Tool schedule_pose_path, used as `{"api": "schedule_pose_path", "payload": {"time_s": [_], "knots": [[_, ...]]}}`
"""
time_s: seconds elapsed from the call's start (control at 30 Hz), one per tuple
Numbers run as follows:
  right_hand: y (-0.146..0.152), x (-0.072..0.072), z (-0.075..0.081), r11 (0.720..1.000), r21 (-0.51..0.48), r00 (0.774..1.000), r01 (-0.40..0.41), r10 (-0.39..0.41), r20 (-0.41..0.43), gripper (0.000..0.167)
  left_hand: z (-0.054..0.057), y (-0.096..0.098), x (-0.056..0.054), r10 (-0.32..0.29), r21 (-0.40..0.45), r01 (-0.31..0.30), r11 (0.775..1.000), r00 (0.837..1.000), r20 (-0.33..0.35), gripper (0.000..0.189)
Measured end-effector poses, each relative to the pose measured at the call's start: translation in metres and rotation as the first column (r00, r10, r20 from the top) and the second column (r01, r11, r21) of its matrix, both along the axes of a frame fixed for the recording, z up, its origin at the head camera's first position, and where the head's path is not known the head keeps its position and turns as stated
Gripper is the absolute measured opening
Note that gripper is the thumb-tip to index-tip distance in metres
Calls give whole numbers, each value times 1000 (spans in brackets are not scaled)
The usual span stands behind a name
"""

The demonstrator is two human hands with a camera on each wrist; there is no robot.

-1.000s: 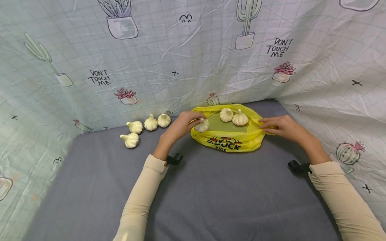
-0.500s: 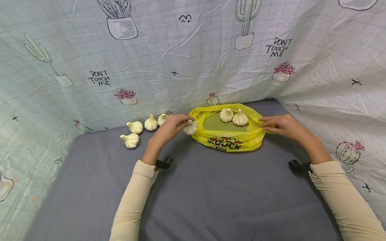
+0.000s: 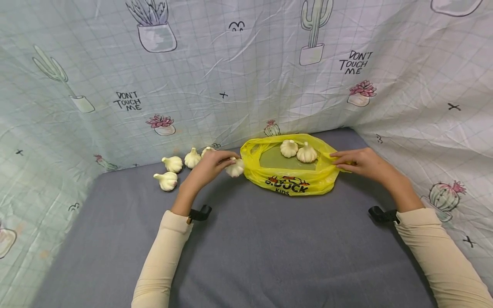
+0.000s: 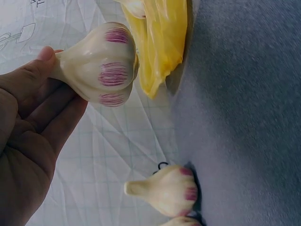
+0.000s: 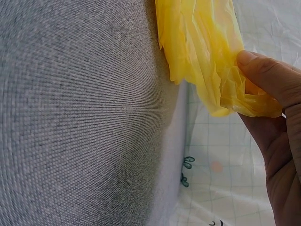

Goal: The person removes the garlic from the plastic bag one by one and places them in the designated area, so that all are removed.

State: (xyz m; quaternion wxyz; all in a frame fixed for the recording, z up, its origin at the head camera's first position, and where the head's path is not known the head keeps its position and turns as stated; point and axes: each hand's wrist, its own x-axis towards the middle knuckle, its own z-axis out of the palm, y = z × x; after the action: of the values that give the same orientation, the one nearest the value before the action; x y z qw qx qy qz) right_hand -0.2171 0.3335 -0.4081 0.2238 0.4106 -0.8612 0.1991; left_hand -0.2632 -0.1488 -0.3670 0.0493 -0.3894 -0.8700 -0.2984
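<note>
My left hand pinches a garlic bulb by its stem, thumb on one side and fingers on the other, just left of a yellow plastic bag. The bulb is cream with purple streaks and hangs above the table. With thumb and fingers my right hand grips the bag's right edge, bunching the plastic. The bag's mouth faces up, and two garlic bulbs lie inside toward the back.
Several more garlic bulbs stand or lie at the left rear of the grey cloth-covered table. One of them is partly hidden behind my left hand. A printed curtain rises directly behind the bag and bulbs.
My left hand has moved left, carrying the garlic bulb from over the bag's left rim to just outside it. The right hand stays in place on the bag.
</note>
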Motion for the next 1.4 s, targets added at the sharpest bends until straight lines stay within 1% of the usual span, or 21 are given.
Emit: {"api": "schedule_pose_path", "payload": {"time_s": [0.27, 0.5, 1.0, 1.23, 1.4], "knots": [[1, 1, -1, 1000, 1, 1000, 19, -19, -10, 29, 0, -10, 5, 12, 19, -12, 1000, 1000, -4, 21], [2, 2, -5, 1000, -30, 1000, -7, 7, -9, 29, 0, -17, 8, 23, 28, -23, 999, 1000, -6, 21], [0, 3, -3, 1000, -26, 1000, -4, 3, -24, 30, 1, -30, 10, 44, 19, -45, 999, 999, 13, 22], [0, 1, -3, 1000, -23, 1000, -3, 3, -24, 31, 0, -37, 15, 71, 15, -71, 997, 997, -2, 19], [0, 1, -2, 1000, -23, 1000, -14, 14, -28, 31, 0, -43, 16, 70, 14, -69, 997, 997, -23, 18]]}}
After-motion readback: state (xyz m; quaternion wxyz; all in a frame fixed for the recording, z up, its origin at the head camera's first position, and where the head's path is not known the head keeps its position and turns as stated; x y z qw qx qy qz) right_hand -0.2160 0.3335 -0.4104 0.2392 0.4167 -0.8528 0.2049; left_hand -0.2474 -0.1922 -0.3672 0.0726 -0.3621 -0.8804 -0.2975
